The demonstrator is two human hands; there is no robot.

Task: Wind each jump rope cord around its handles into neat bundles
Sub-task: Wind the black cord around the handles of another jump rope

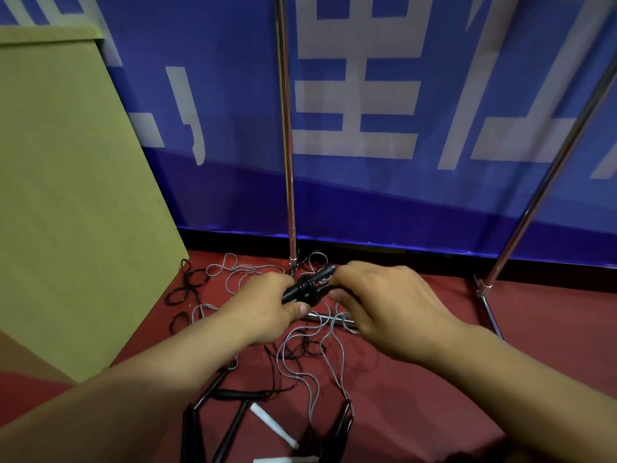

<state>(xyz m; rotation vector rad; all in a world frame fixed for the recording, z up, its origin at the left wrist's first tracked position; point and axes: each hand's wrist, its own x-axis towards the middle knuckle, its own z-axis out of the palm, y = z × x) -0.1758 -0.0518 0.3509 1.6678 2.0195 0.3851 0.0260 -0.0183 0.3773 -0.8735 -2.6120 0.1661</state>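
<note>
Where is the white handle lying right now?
In the head view, the white handle lies on the red floor near the bottom centre, below both hands, between black handles on its left and a grey cord on its right.

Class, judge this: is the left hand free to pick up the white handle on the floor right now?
Probably not: the left hand grips the black handles; the white handle lies unobstructed.

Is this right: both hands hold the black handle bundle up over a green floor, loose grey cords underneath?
Not quite. In the head view the floor is red, not green. Otherwise correct: the left hand and right hand hold the black handle bundle above loose grey cords.
</note>
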